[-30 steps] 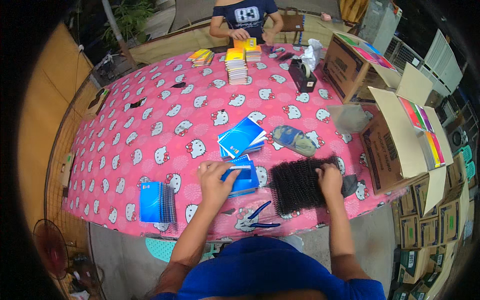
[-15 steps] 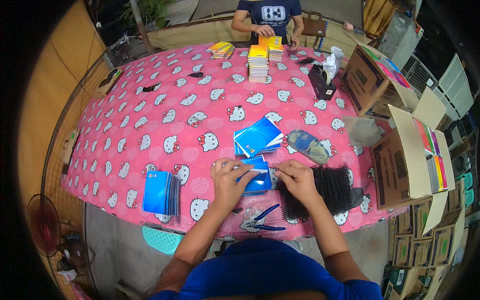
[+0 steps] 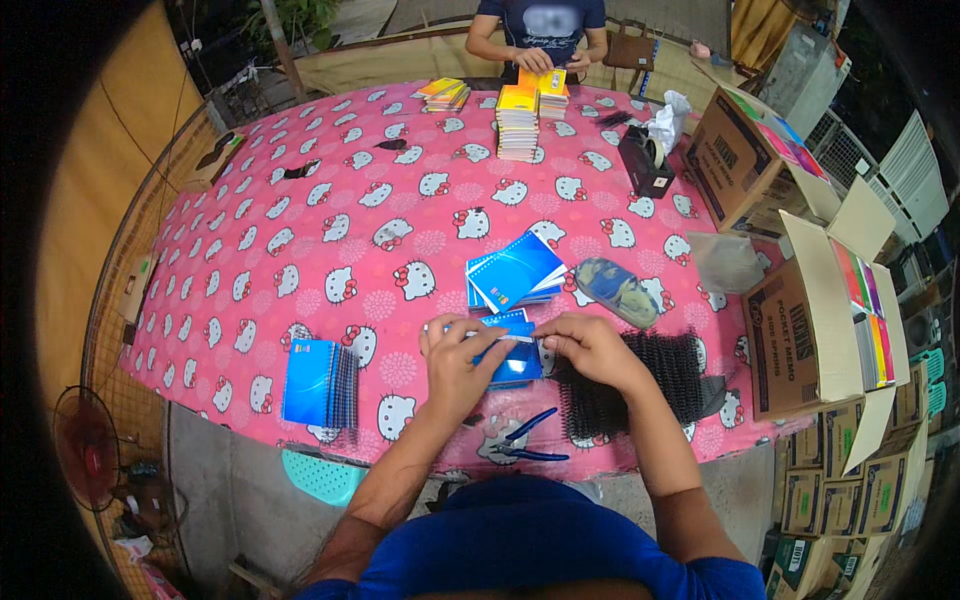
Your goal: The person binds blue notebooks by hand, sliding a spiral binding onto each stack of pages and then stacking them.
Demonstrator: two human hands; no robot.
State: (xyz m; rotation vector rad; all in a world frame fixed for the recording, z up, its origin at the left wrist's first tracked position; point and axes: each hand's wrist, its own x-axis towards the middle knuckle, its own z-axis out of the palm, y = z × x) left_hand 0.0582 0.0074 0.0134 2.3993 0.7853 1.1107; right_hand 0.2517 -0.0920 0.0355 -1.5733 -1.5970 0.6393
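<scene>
My left hand (image 3: 462,352) grips a small blue memo notebook (image 3: 520,368) by its left side, fingers over its punched top edge. At that notebook's upper right, my right hand (image 3: 592,348) is closed in a pinch on a thin black spiral coil, mostly hidden by the fingers. Other blue notebooks (image 3: 515,272) lie in a fanned pile just beyond. To the right, a heap of black spiral coils (image 3: 655,385) rests beside my right wrist. Blue-handled pliers (image 3: 528,437) lie between my forearms, close to the table's near edge.
A stack of coil-bound blue notebooks (image 3: 318,383) stands at left. A camouflage pouch (image 3: 617,290) and a black tape dispenser (image 3: 645,165) are at right, beside open cardboard boxes (image 3: 800,335). Across the pink table (image 3: 400,210), a co-worker (image 3: 540,45) handles yellow notebooks (image 3: 518,125).
My right hand has shifted left, its fingertips now over the notebook's right edge. My left hand stays about where it was. The co-worker's hands have come closer together.
</scene>
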